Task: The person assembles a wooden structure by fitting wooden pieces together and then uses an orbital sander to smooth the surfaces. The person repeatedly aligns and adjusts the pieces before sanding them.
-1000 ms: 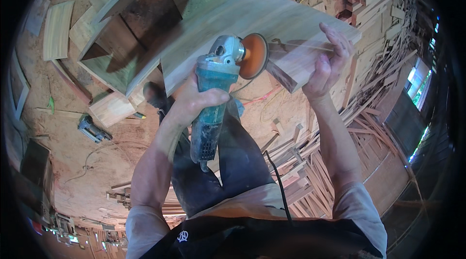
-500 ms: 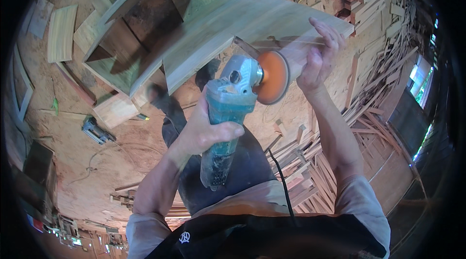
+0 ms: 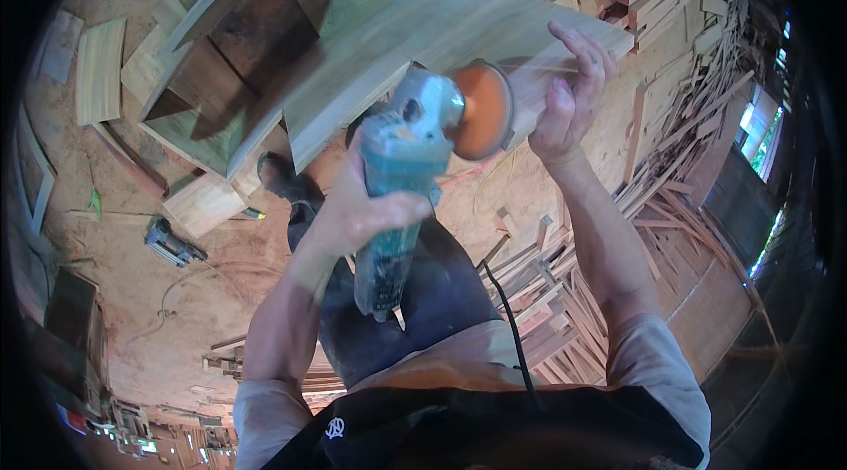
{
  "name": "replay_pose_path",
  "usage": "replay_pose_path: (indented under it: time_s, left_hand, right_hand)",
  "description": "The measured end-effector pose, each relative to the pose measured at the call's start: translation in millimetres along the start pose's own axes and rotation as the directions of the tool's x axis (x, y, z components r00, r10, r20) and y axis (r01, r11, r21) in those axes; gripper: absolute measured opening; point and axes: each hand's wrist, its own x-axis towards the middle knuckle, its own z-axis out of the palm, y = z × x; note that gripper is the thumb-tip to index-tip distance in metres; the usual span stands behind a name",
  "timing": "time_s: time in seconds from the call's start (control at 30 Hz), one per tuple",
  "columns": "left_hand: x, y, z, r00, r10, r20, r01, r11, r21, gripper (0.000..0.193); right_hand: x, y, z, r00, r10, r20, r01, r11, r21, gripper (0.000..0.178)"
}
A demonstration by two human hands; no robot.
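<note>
My left hand (image 3: 362, 210) is wrapped round the body of a teal angle grinder (image 3: 401, 152), its thumb lying across the casing. An orange sanding disc (image 3: 477, 110) on the grinder's head stands edge-on beside the near edge of a pale wooden panel (image 3: 388, 60); whether it touches the wood I cannot tell. My right hand (image 3: 572, 100) is over the panel's right end, fingers spread and slightly bent, with nothing visible in it. Contact between that hand and the panel is unclear. The panel leans against a curved wooden cabinet frame (image 3: 212, 148).
A nail gun (image 3: 172, 242) with a thin hose lies on the dirt floor at left. Loose boards (image 3: 101, 73) lie beyond it. Stacked wood strips (image 3: 565, 320) fill the right side. A black cord (image 3: 509, 320) hangs across my body.
The grinder has risen slightly away from my body, its disc now closer to the panel's edge. My right hand stays over the panel's right end. The whole view has shifted a little.
</note>
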Motion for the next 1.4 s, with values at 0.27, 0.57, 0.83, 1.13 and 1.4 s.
replay_pose_path:
  time_s: [0.27, 0.57, 0.83, 1.13, 1.4]
  left_hand:
    - [-5.5, 13.5, 11.2, 0.994, 0.064, 0.093, -0.075, 0.991, 0.115, 0.094]
    - [17.7, 2.0, 1.1, 0.998, 0.066, -0.005, -0.065, 0.994, 0.090, 0.096]
    - [41.1, -16.4, -21.2, 0.998, 0.049, -0.038, -0.047, 0.998, 0.043, 0.091]
    - [3.5, -22.4, -12.1, 0.998, -0.044, -0.037, 0.039, 0.993, -0.112, 0.090]
    - [-11.4, -8.2, -0.2, 0.998, 0.060, 0.033, -0.061, 0.998, 0.015, 0.092]
  right_hand:
    - [0.4, 1.3, -2.2, 1.000, 0.012, 0.029, -0.012, 1.000, -0.010, 0.054]
    - [-9.2, 3.6, -5.7, 0.999, 0.017, 0.048, -0.017, 1.000, 0.007, 0.055]
    - [-14.8, 6.0, -5.0, 0.999, 0.022, 0.046, -0.023, 1.000, 0.012, 0.057]
    - [-7.8, 0.9, -4.3, 0.996, 0.049, 0.072, -0.048, 0.999, -0.017, 0.057]
    - [-5.1, 2.8, 2.5, 0.999, -0.018, 0.042, 0.020, 0.999, -0.040, 0.057]
